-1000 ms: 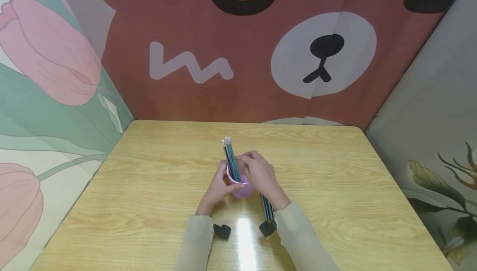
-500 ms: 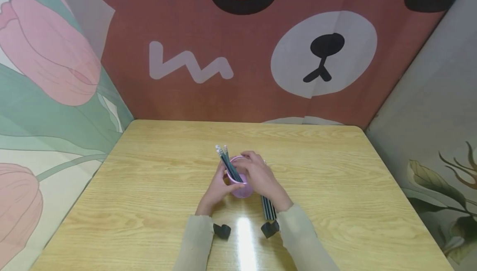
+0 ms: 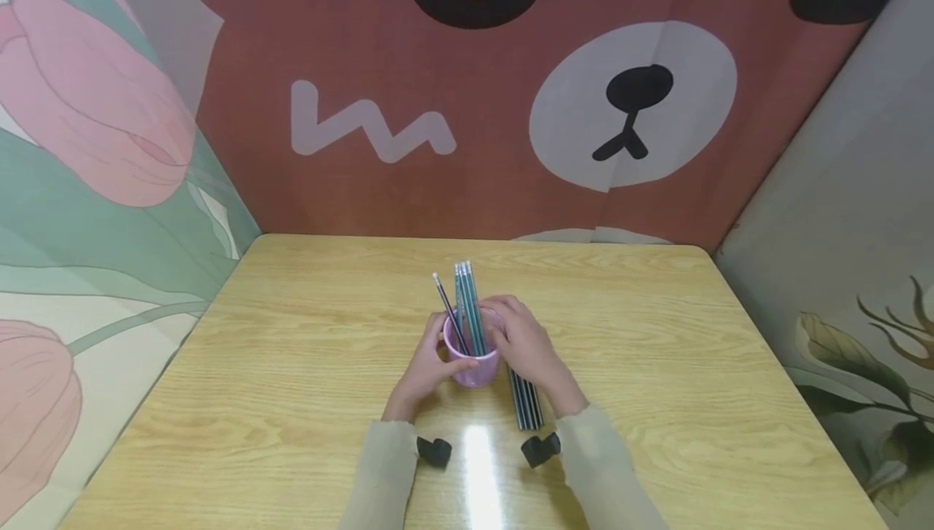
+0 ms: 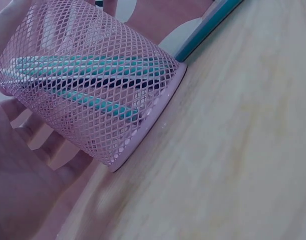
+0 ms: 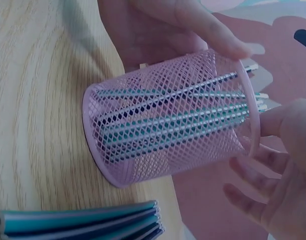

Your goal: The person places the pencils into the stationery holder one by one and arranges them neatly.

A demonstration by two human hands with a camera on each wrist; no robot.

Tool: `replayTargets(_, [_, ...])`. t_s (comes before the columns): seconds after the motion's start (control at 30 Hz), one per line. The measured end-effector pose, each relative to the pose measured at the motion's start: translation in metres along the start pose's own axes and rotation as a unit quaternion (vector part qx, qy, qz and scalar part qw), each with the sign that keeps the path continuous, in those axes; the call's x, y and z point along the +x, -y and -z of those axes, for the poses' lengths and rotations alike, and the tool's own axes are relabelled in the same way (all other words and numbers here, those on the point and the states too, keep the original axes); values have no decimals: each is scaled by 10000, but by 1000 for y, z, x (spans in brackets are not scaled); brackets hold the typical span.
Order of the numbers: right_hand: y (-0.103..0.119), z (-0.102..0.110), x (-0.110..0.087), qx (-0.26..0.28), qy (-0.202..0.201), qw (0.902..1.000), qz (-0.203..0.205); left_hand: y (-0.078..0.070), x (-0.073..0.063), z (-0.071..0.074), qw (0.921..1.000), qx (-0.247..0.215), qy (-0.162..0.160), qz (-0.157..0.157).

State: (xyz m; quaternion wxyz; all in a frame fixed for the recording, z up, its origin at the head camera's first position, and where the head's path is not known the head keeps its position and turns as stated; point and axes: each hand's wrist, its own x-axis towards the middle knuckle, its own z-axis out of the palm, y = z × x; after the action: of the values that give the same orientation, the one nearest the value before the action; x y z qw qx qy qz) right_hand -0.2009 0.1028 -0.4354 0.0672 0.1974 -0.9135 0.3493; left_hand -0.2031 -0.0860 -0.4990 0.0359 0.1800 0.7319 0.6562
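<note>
Pink mesh cup (image 3: 477,374) stands on worktop (image 3: 292,400), between both hands. Left hand (image 3: 422,369) grips cup's side, fingers wrapped round mesh, thumb at rim. Right hand (image 3: 529,345) at opposite rim, fingers spread, loosely bent; cannot tell whether they pinch it. Pencils (image 3: 470,307) inside cup, eraser ends up, one leaning left. Second pencil bundle (image 3: 527,407) lies beside cup, near right wrist.
</note>
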Motion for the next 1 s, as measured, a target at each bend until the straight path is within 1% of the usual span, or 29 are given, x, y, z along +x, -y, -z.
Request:
replayTargets(0.1, [-5, 3, -3, 52, -41, 9995, -293, 3, 0, 0, 10000, -49, -19, 24])
replayTargets(0.37, [-18, 10, -8, 133, -384, 9959, -807, 4, 0, 0, 9999, -38, -51, 88])
replayTargets(0.6, [-28, 10, -9, -4, -209, 9918, -1260, 3, -1, 1, 9999, -35, -43, 88])
replayTargets(0.7, [-32, 8, -10, -150, -242, 9866, -1609, 3, -1, 1, 9999, -47, -29, 108])
replayTargets(0.83, [-37, 5, -12, -431, -209, 9749, -2173, 3, -1, 1, 9999, -82, -26, 126])
replayTargets(0.93, [-42, 3, -14, -577, 24, 9676, -2459, 2, -1, 1, 9998, -87, -41, 155])
replayTargets(1.0, [-44, 1, -14, -607, 200, 9641, -2577, 2, -1, 1, 9998, -82, -47, 183])
